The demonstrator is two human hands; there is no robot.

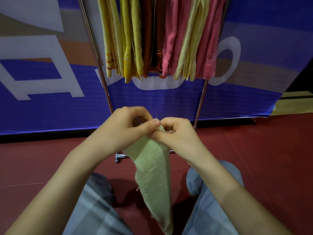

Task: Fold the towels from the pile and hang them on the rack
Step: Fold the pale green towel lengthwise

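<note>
While my left hand and right hand pinch the top edge of the green towel, six o'clock of the rack, I judge it light, limp, best held at its corners.

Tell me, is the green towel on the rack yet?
No, the left hand and right hand pinch the top of the green towel, which hangs between the knees, short of the rack.

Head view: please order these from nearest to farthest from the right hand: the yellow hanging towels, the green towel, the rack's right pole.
1. Green towel: pinched in the right hand, hanging between the knees.
2. Rack's right pole: just beyond the hand, slightly right.
3. Yellow hanging towels: high up, at the rack's left end.
</note>
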